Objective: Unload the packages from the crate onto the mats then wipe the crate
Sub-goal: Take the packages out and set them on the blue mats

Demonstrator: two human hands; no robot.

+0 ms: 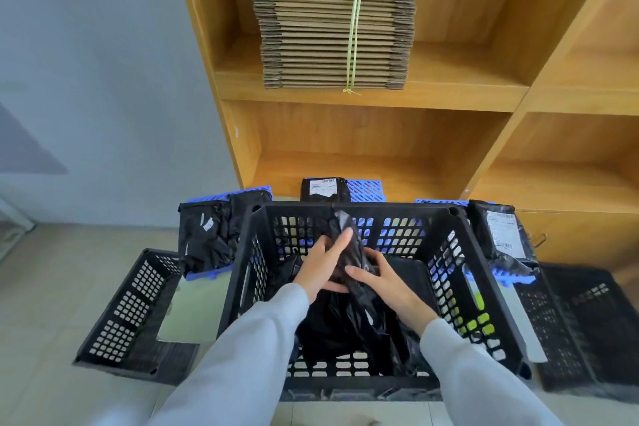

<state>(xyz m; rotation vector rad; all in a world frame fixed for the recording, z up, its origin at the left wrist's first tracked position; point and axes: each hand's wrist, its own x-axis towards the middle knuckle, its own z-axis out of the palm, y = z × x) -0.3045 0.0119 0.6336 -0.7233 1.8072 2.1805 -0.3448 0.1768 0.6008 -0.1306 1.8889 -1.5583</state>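
A black plastic crate (484, 287) with perforated walls stands on the floor below me. Both hands are inside it, holding one crumpled black plastic package (351, 242) upright. My left hand (323, 264) grips its left side and my right hand (380, 278) grips its right side. More black packages (339, 328) lie in the crate under my hands. Blue slatted mats (366, 189) lie beyond the crate. Black packages rest on them: one at the left (207, 239), one at the middle back (323, 189) and one at the right (501, 235), the last two with white labels.
A second black crate (124, 311) sits at the left and another black crate (584, 325) at the right. A wooden shelf unit (373, 93) stands behind the mats, holding a tied bundle of flat cardboard (332, 34). Pale floor tiles lie at the left.
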